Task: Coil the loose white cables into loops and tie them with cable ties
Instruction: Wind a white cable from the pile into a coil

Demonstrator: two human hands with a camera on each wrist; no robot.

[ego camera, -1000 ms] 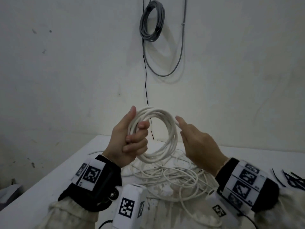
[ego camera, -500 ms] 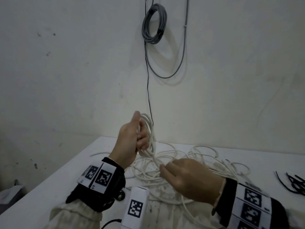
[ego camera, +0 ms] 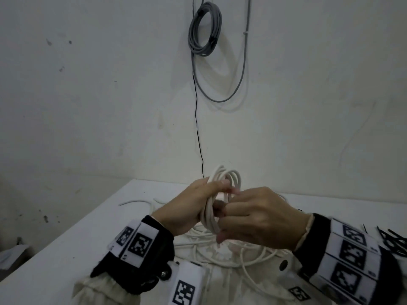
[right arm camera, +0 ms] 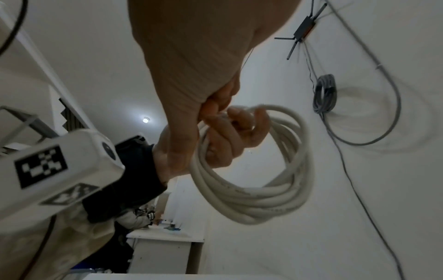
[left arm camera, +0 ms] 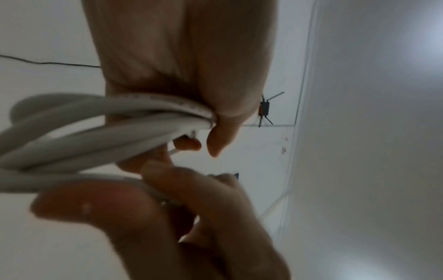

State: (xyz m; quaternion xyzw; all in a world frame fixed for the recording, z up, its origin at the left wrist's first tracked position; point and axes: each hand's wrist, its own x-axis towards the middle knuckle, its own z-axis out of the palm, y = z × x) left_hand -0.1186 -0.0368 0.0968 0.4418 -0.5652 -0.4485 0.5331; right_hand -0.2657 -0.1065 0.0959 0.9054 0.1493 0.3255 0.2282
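The left hand (ego camera: 189, 208) is gripping the white cable coil (ego camera: 229, 179) tight above the desk (ego camera: 66, 249). The right hand (ego camera: 259, 219) is pinching the coil too.

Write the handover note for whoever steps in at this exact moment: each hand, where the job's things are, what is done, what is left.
Left hand: grip curled round the coiled white round cable, held above the white table.
Right hand: at the coil; fingers curled by its strands, exact hold unclear.
Loose white cable tangle: on the table under the hands, uncoiled.
Black cable ties: at the table's right edge, untouched.
Done: one coil formed.
Left: tie it, then coil and tie the rest.
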